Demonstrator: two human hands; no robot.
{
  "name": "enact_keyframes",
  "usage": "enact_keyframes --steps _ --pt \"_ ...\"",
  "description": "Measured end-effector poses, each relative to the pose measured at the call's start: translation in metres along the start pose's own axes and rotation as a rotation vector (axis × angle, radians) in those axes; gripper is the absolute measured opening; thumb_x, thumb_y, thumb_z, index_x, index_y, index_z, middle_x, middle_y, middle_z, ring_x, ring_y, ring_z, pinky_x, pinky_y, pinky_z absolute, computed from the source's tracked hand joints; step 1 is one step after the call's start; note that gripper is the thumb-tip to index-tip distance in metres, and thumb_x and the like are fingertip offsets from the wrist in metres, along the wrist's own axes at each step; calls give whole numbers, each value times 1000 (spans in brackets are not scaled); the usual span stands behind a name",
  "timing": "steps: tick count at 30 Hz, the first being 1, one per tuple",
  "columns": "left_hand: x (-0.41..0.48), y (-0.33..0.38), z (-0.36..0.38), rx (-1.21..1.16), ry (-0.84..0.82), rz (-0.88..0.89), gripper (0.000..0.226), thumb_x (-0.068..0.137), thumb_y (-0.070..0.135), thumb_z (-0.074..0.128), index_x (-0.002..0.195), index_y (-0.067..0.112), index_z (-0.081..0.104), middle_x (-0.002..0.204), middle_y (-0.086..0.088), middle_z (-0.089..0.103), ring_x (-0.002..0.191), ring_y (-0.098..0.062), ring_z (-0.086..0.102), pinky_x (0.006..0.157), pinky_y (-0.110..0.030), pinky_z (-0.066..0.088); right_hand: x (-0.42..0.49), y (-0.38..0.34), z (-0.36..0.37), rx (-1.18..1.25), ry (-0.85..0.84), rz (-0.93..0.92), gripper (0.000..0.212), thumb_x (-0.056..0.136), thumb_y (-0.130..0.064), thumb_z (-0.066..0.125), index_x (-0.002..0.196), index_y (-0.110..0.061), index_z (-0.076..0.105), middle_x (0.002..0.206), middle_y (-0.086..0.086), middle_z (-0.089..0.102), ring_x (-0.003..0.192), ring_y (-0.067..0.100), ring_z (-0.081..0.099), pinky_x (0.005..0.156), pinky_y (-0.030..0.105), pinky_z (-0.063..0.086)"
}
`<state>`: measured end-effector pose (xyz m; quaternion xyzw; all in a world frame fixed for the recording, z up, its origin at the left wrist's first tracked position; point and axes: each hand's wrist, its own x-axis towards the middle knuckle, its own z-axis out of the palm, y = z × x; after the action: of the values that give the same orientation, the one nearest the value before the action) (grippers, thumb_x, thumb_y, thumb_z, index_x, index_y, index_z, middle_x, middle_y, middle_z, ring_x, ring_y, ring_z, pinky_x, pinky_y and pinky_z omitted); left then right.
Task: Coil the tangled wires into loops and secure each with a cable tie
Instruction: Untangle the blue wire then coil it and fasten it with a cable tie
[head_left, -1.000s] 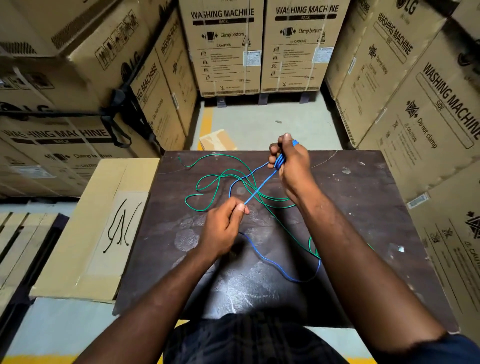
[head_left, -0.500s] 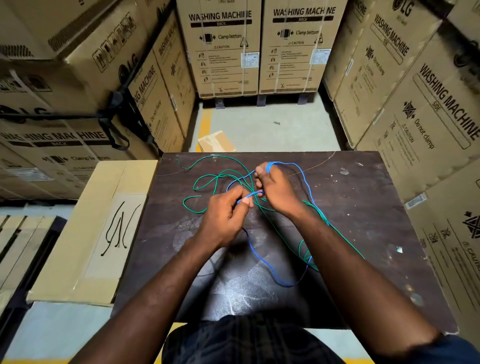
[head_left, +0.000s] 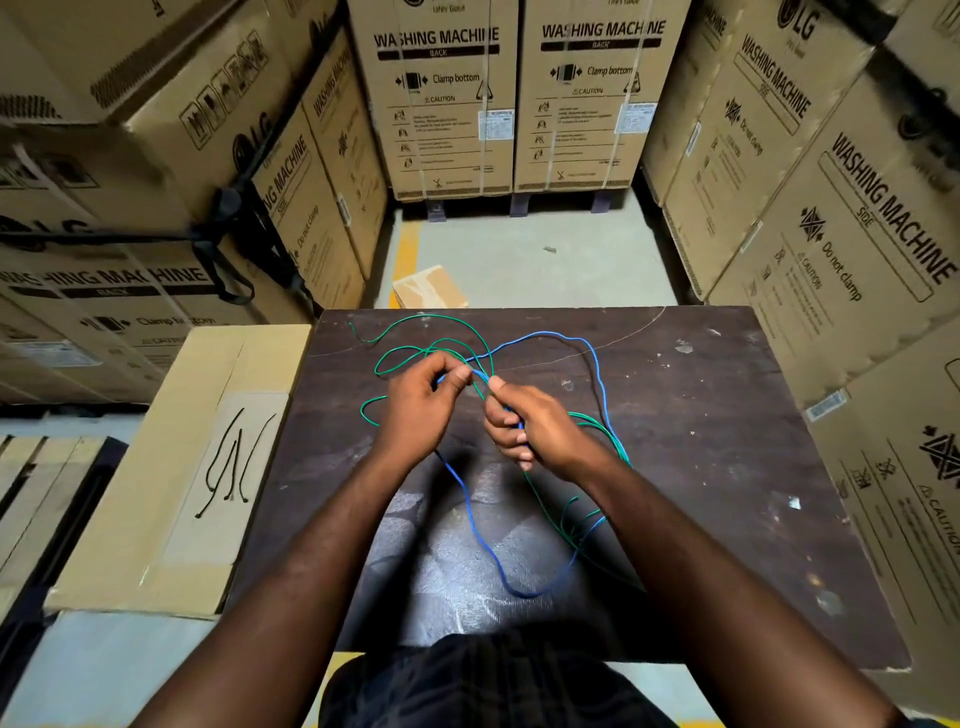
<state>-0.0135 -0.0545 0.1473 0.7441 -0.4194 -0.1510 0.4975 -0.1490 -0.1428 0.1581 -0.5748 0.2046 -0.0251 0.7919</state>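
A blue wire (head_left: 595, 364) and a green wire (head_left: 415, 345) lie tangled on the dark table (head_left: 701, 441). My left hand (head_left: 421, 408) pinches the blue wire between thumb and fingertips above the table's middle. My right hand (head_left: 535, 431), just to the right of it, grips a gathered part of the blue wire in its curled fingers. One blue loop arcs behind my hands toward the far edge; another hangs down toward me between my forearms. Green strands run under my right wrist. Several black cable ties (head_left: 234, 457) lie on a flat cardboard box (head_left: 156, 493) to the left.
Tall washing machine cartons (head_left: 447, 104) wall in the table at the back, left and right. A small cardboard box (head_left: 428, 286) sits on the concrete floor beyond the table. Wooden pallet slats (head_left: 31, 493) show at the far left.
My right hand came back from the far edge toward me and now meets my left hand. The blue wire, stretched taut between the hands before, now forms a loose loop behind them.
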Motion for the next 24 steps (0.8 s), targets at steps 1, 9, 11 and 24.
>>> enact_keyframes --steps 1,9,11,24 --pt "0 -2 2 -30 -41 -21 20 89 39 52 71 32 58 69 12 60 70 -3 53 71 -30 43 -1 -4 1 98 -26 6 48 101 -38 24 57 -20 31 44 -5 23 34 10 17 35 20 14" --pt "-13 -4 16 -240 -244 -182 31 101 18 43 72 19 56 53 13 41 45 3 34 46 -11 27 -6 -26 -5 613 -107 -148 42 92 -35 30 51 -25 34 40 -8 26 30 8 21 30 17 16" --pt "-20 -11 19 -228 -262 -230 31 101 19 43 73 17 56 52 12 38 42 1 32 44 -10 25 -5 -34 -10 684 -53 -196 43 93 -33 27 51 -25 34 40 -8 27 29 8 23 29 17 18" --pt "-27 2 27 -223 -424 -316 37 100 23 44 64 19 54 48 8 35 40 -3 25 39 -16 18 30 -30 -29 664 625 -350 41 104 -34 27 68 -15 35 48 1 53 41 18 52 44 25 47"
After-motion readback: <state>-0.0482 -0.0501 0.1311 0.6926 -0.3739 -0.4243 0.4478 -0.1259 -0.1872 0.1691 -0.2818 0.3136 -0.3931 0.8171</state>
